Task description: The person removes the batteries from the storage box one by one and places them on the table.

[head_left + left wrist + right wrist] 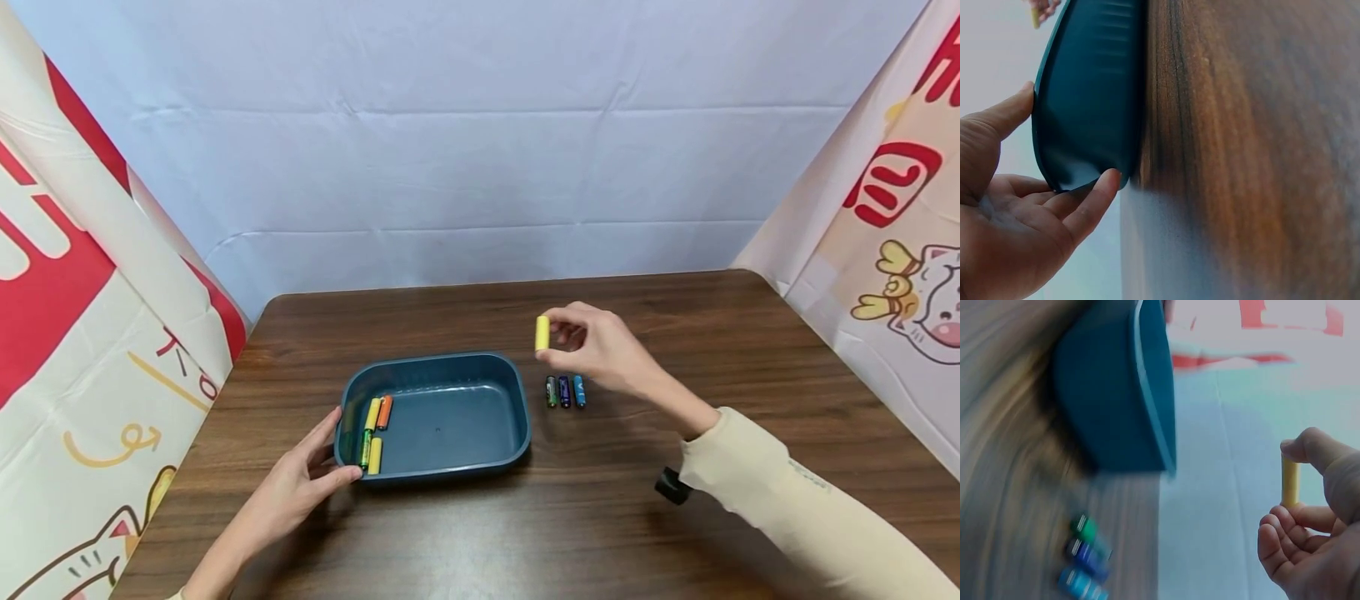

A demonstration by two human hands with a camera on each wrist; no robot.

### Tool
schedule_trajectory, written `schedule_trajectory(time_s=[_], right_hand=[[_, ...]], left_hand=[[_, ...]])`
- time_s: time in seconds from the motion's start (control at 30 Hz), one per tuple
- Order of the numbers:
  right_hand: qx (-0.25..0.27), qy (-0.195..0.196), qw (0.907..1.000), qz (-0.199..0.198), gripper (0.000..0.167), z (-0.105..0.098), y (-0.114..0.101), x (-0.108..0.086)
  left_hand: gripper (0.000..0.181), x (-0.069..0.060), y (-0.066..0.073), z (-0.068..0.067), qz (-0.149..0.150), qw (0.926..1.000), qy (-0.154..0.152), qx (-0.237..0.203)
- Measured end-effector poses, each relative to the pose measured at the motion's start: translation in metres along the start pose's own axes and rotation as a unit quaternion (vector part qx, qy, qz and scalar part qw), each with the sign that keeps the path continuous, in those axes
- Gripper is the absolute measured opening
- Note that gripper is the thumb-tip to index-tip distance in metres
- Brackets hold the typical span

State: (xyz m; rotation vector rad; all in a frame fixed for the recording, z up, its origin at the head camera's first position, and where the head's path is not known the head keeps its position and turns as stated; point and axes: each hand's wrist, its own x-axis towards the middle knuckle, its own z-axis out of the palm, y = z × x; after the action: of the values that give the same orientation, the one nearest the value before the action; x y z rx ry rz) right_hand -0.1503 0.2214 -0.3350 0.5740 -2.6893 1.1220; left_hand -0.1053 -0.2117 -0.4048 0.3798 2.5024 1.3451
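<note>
My right hand point(600, 346) pinches a yellow battery point(542, 332) upright between thumb and fingertips, raised above the table past the container's right end. My left hand point(300, 479) holds the left end of a dark blue plastic container point(457, 429), thumb at the near corner and fingers along its outer side. Inside, at the left, lie several batteries: a yellow one point(372, 414), an orange one point(385, 412), a green one point(366, 448) and another yellow one point(375, 456). On the table below my right hand, a green-and-black point(551, 392), a dark blue point(565, 392) and a light blue battery point(579, 391) lie in a row.
Everything stands on a dark brown wooden table point(637, 533). A pale cloth point(480, 167) hangs behind it, with printed cloths at the left and right. A small black object point(672, 486) shows beneath the right sleeve point(810, 508).
</note>
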Motion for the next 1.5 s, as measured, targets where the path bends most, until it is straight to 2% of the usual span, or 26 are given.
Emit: schedule_trajectory(time_s=[0.1, 0.23, 0.43, 0.6, 0.8, 1.07, 1.5], right_hand=[[-0.013, -0.003, 0.9997, 0.020, 0.039, -0.011, 0.025, -0.011], [-0.028, -0.013, 0.9988, 0.039, 0.037, -0.016, 0.054, -0.028], [-0.039, -0.030, 0.9974, 0.053, 0.032, -0.013, 0.085, -0.046], [-0.040, -0.058, 0.9961, 0.053, 0.032, -0.006, 0.103, -0.054], [-0.056, -0.079, 0.9934, 0.061, 0.038, 0.003, 0.112, -0.057], [-0.087, -0.077, 0.9911, 0.064, 0.046, 0.011, 0.119, -0.056], [-0.082, -0.084, 0.9908, 0.067, 0.047, 0.010, 0.116, -0.056]], left_hand=[[0.088, 0.000, 0.000, 0.000, 0.000, 1.0000, 0.001, 0.001], [0.088, 0.000, 0.001, 0.000, 0.000, 1.0000, 0.001, 0.000], [0.088, 0.000, 0.001, 0.000, 0.001, 1.0000, 0.002, 0.000], [0.087, 0.000, 0.000, 0.000, -0.001, 1.0000, 0.001, -0.001], [0.088, 0.000, 0.000, 0.001, -0.001, 1.0000, 0.001, -0.004], [0.087, 0.000, 0.000, 0.000, 0.001, 1.0000, 0.006, 0.001], [0.087, 0.000, 0.000, 0.000, 0.001, 1.0000, -0.001, -0.010]])
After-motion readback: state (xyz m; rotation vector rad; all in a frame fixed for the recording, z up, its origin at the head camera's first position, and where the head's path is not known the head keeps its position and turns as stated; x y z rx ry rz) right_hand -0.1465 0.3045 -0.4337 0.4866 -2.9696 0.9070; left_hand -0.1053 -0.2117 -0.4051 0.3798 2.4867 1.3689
